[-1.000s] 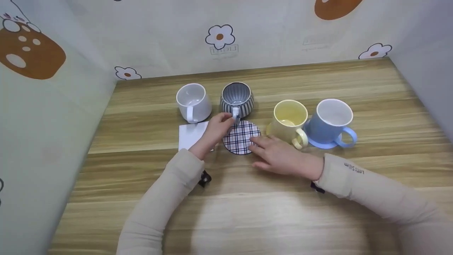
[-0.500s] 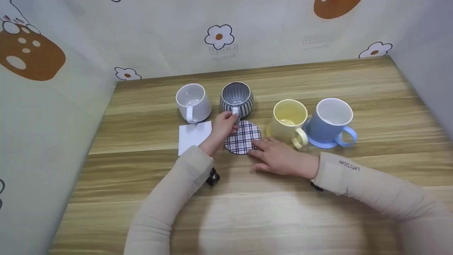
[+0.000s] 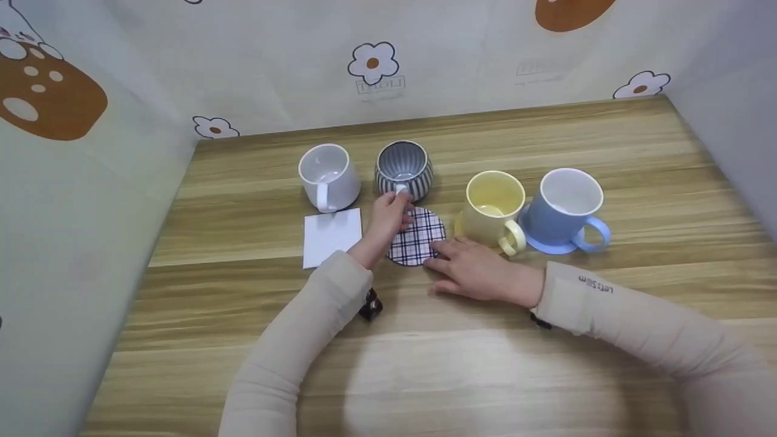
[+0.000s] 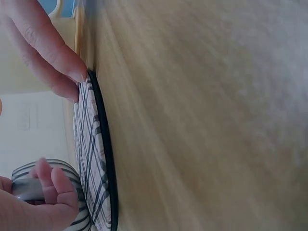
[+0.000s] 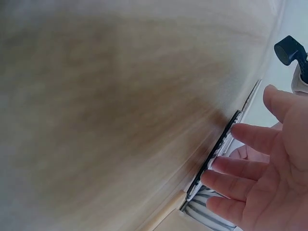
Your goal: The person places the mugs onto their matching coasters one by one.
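My left hand (image 3: pixel 385 220) grips the handle of a grey-and-white striped mug (image 3: pixel 420 187), thumb on one side and curled fingers on the other, as the left wrist view also shows. The mug stands upright just behind a round plaid coaster (image 3: pixel 419 243) with a dark edge. My right hand (image 3: pixel 476 270) lies with fingers spread, its fingertips at the coaster's right edge. Seen in the right wrist view, the fingers (image 5: pixel 231 185) are relaxed along the rim of the coaster (image 5: pixel 216 151). Part of the coaster is hidden under the left hand.
A white mug (image 3: pixel 340 185) stands behind a white square coaster (image 3: pixel 331 237) at the left. To the right, a yellow mug (image 3: pixel 485 221) and a blue mug (image 3: pixel 555 221) each stand on a matching coaster. A patterned wall (image 3: pixel 455 60) borders the wooden table (image 3: pixel 485 376).
My left hand has shifted slightly right and its fingers have curled round the striped mug's handle, uncovering more of the white coaster. The right hand stays nearly in place, and the mugs stay put.
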A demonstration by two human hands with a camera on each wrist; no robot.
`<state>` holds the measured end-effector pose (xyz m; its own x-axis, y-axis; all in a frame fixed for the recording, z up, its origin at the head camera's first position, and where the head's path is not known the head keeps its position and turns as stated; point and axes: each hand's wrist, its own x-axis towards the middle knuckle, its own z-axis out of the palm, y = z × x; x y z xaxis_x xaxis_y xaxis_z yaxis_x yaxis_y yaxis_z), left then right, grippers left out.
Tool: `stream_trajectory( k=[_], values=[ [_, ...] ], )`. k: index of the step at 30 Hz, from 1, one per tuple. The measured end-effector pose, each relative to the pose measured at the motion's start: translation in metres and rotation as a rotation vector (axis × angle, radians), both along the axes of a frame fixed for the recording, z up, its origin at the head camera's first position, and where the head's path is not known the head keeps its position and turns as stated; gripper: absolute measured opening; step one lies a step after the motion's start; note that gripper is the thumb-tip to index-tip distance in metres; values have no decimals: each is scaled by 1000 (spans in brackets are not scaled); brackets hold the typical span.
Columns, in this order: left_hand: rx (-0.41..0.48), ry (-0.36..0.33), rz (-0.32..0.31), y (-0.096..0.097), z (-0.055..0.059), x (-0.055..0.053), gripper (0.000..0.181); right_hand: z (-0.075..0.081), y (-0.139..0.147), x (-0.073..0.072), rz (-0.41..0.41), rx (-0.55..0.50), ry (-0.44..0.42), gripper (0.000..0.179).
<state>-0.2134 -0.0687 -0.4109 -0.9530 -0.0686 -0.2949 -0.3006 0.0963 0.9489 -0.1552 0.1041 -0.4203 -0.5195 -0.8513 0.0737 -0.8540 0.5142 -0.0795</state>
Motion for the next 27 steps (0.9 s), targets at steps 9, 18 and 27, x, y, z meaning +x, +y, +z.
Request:
stream_trajectory(
  k=[9,18,27],
  values=[
    [7,23,30,7,-2,1,30,1,-1,0,13,-12,52,43],
    [-27,67,85,15,-2,3,25,1,-2,-1,21,-14,73,43],
    [-220,117,134,17,-1,5,27,0,-2,-3,38,-26,98,42]
  ],
)
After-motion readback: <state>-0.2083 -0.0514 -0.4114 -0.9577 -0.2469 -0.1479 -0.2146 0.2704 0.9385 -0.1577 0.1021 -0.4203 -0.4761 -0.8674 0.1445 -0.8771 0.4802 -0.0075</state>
